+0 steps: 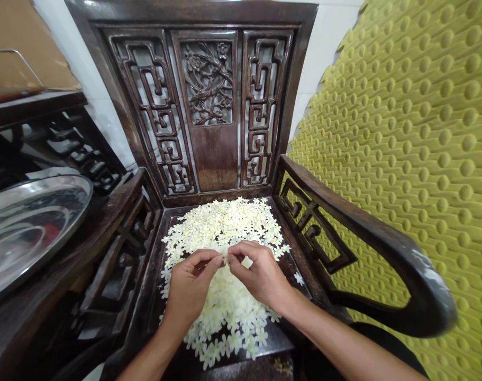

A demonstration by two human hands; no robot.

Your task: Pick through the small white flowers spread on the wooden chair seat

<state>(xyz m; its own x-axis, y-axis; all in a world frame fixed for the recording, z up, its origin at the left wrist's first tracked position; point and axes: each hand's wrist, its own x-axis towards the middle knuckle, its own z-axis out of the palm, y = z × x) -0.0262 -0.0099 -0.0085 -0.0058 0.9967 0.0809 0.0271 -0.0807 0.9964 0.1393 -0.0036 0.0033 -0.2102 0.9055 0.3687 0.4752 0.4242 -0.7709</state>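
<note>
A wide heap of small white flowers (228, 219) with pale yellow centres covers the seat of a dark carved wooden chair (217, 153). Over the middle of the heap, my left hand (189, 288) has thumb and index finger pinched together. My right hand (260, 272) makes a matching pinch right beside it, the fingertips almost touching. Whatever lies between the fingertips is tiny and pale, and blends with the flowers behind it. More flowers spread below my hands toward the seat's front edge. One loose flower (299, 278) lies apart on the right.
Curved armrests flank the seat; the right armrest (355, 222) reaches well forward. At left, a shiny round metal tray (72, 211) sits beside the left armrest. A yellow textured, knobbed sheet (415, 132) stands on the right. Behind the chair is a white wall (328, 32).
</note>
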